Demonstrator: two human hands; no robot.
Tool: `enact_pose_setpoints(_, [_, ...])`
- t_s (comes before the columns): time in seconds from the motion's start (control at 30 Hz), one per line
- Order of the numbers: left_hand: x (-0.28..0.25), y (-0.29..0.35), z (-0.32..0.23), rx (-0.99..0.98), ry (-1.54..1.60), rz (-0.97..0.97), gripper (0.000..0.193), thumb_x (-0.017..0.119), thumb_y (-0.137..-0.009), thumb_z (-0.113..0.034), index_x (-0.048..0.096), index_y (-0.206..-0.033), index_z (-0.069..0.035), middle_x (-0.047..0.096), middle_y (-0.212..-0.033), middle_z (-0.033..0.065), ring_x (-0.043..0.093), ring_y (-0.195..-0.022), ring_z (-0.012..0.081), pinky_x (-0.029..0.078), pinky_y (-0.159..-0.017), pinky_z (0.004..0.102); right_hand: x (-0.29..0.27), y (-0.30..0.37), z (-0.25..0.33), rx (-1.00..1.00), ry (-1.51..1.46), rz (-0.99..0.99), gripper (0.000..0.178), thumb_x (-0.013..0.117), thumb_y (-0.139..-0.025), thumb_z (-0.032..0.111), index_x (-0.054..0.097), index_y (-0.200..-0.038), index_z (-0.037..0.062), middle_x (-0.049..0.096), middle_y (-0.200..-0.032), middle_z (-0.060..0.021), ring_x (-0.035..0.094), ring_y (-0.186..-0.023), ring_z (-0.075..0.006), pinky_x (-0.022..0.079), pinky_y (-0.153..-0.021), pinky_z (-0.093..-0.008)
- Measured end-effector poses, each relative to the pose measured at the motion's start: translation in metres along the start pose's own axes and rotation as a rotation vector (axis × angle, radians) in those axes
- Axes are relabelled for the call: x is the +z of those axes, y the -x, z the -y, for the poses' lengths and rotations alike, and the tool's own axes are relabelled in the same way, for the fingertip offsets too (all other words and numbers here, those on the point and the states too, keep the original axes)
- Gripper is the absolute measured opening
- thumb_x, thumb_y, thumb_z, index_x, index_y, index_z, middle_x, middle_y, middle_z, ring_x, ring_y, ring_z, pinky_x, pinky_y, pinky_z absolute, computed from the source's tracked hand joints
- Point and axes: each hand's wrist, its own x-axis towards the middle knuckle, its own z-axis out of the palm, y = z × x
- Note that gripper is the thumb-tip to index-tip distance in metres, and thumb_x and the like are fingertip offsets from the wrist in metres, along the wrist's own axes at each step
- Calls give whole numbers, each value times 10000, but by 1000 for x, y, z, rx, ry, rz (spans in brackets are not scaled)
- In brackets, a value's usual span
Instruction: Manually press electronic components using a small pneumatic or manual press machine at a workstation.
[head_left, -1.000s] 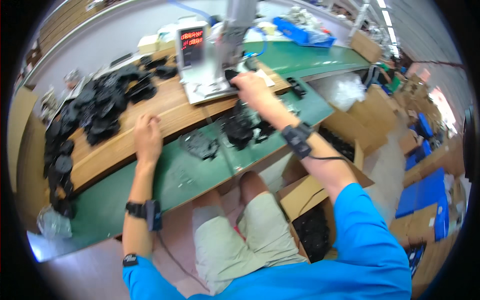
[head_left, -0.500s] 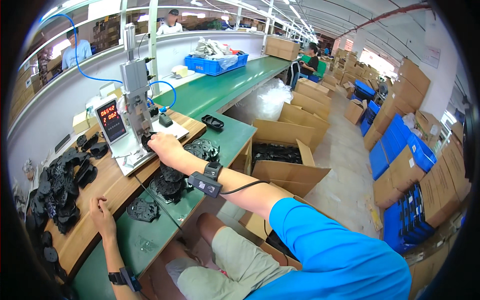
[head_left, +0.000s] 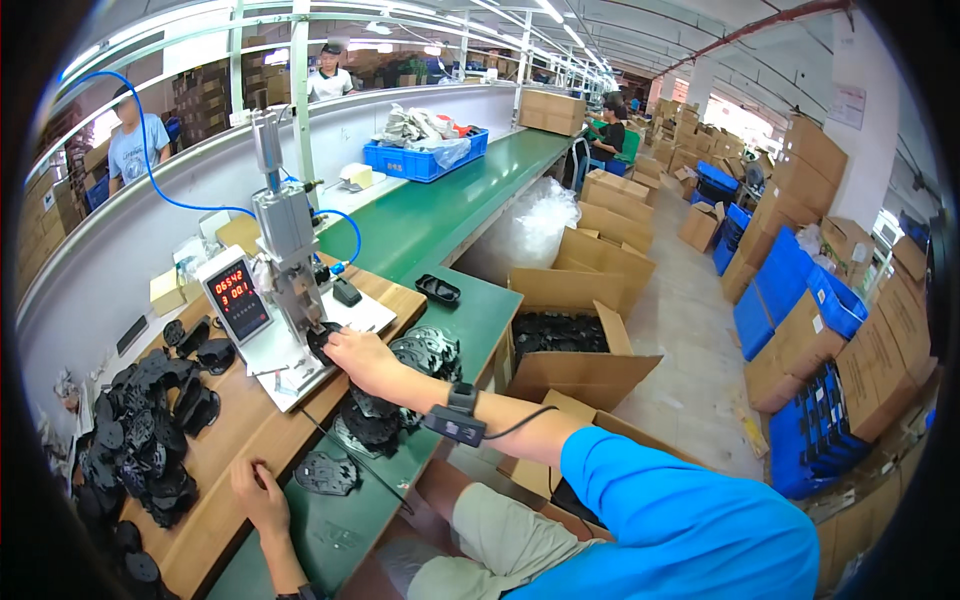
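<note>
My right hand (head_left: 350, 352) reaches to a bench press (head_left: 290, 240) and holds a black plastic part (head_left: 321, 338) under its head; most of the part is hidden by the fingers. Near the front edge of the wooden board (head_left: 240, 440) is my left hand (head_left: 260, 497), its fingers curled. Something dark shows between them, too small to name. A single flat black part (head_left: 327, 473) lies on the green table beside that hand. Stacks of similar parts (head_left: 372, 420) stand below my right wrist. A large heap of black parts (head_left: 140, 430) covers the board's left side.
A display box (head_left: 238, 300) with red digits stands beside the press. A black tray (head_left: 438, 290) sits on the green table (head_left: 480, 300). An open carton of black parts (head_left: 560, 335) stands to the right. A blue crate (head_left: 425, 160) is farther back, and a cable (head_left: 350, 450) crosses the table.
The bench and press appear lower and farther right as the view shifts. My right hand stays at the press with the part. My left hand remains curled by the board's edge.
</note>
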Motion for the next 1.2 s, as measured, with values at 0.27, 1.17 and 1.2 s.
enact_pose_setpoints(0.27, [2, -1, -3, -34, -64, 14, 34, 586, -895, 4, 583, -927, 10, 566, -903, 175, 555, -885, 367, 447, -809, 444, 0, 3, 2, 36, -52, 13, 273, 639, -795, -2, 667, -1063, 39, 643, -1039, -80, 644, -1027, -281, 588, -836, -394])
enact_pose_setpoints(1.17, [2, 4, -32, -80, 268, 2, 91, 576, -882, 54, 636, -945, 28, 596, -854, 162, 563, -744, 306, 452, -687, 396, -6, -2, 11, 67, -107, -51, 242, 634, -792, -1, 695, -1017, 61, 665, -1012, -90, 660, -1019, -312, 587, -834, -440])
enact_pose_setpoints(1.2, [1, 1, -34, -72, 281, 22, 80, 578, -907, 34, 643, -952, 27, 610, -857, 157, 569, -737, 295, 459, -682, 390, -6, -3, 5, 119, -155, -53, 286, 618, -793, -7, 706, -1054, 74, 673, -1024, -100, 653, -1033, -343, 576, -855, -462])
